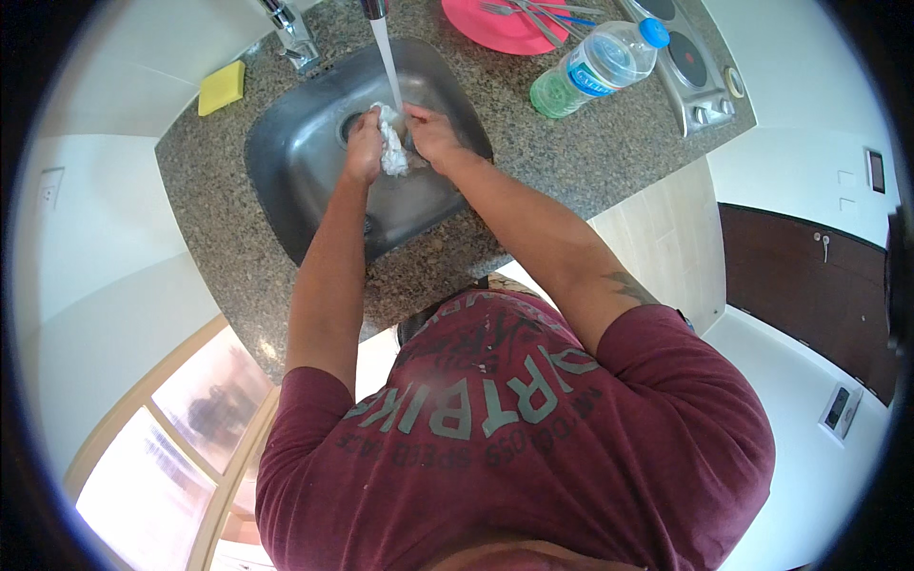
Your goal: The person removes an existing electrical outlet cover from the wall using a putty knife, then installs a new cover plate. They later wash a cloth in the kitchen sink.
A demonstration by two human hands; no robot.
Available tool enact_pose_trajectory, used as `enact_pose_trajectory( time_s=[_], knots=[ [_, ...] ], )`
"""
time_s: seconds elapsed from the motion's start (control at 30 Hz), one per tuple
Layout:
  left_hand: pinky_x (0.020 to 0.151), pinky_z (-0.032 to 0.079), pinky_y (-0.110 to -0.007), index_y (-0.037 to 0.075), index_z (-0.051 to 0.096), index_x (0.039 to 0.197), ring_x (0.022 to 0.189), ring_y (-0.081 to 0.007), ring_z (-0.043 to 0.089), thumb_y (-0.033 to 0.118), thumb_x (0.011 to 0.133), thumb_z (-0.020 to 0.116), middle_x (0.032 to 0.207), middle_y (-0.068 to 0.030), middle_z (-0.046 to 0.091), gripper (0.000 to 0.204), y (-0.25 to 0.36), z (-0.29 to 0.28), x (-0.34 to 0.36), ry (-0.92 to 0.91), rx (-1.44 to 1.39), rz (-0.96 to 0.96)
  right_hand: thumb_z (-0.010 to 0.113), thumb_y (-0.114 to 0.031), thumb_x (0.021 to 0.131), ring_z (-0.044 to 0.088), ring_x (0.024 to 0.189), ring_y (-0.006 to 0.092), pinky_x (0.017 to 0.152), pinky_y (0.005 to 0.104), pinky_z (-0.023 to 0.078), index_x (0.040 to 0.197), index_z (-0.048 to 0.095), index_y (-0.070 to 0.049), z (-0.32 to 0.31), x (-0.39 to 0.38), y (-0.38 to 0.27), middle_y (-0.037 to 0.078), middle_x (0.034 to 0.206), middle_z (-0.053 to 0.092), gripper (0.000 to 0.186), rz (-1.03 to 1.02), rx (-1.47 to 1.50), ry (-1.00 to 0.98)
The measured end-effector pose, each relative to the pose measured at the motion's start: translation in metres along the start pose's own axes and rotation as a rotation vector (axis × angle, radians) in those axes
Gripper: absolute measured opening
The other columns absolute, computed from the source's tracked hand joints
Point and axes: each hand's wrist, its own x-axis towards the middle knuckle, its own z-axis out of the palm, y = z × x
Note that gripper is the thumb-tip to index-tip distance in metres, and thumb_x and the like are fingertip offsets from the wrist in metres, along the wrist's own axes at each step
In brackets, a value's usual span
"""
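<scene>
Over the steel sink (276, 190), my left hand (364, 147) is closed on a bunched white cloth (391, 147), which hangs wet and crumpled between my two hands. My right hand (432, 135) is just right of the cloth, its fingers curled in beside the stream of water (386, 62). What those fingers grip, if anything, is hidden. Water runs from the faucet spout (374, 9) at the top edge and falls where my hands meet. Part of the drain (348, 127) shows behind my left hand.
A chrome faucet body (295, 43) stands behind the sink, with a yellow sponge (221, 88) to its left. On the granite counter (533, 157), right of the sink, are a plastic bottle (600, 67) with green liquid, a pink plate (471, 27) with cutlery (543, 21), and a stovetop (687, 71).
</scene>
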Motion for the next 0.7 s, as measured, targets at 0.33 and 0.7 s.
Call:
enact_pose_trajectory(
  time_s=[0.33,0.7],
  knots=[
    [0.086,0.054,-0.039,0.001,0.065,0.113,0.095,-0.0252,0.068,0.038,0.108,0.048,0.104,-0.0113,0.071,0.041,-0.008,0.004,0.017,0.097,-0.161,-0.139,0.058,-0.035,0.097,0.048,0.137,0.0469,0.115,0.0477,0.039,0.146,0.055,-0.016,-0.005,-0.006,0.005,0.034,0.151,0.044,0.053,-0.415,-0.641,-0.181],
    [0.089,0.048,-0.041,0.009,0.053,0.091,0.089,-0.024,0.055,0.021,0.104,0.047,0.092,-0.0068,0.056,0.019,0.028,-0.041,-0.025,-0.388,-0.755,-0.04,0.062,-0.032,0.092,0.065,0.096,0.0269,0.083,0.0409,0.054,0.131,0.058,-0.002,-0.012,0.032,0.021,0.016,0.116,0.065,0.05,0.214,0.162,0.099]
  ],
)
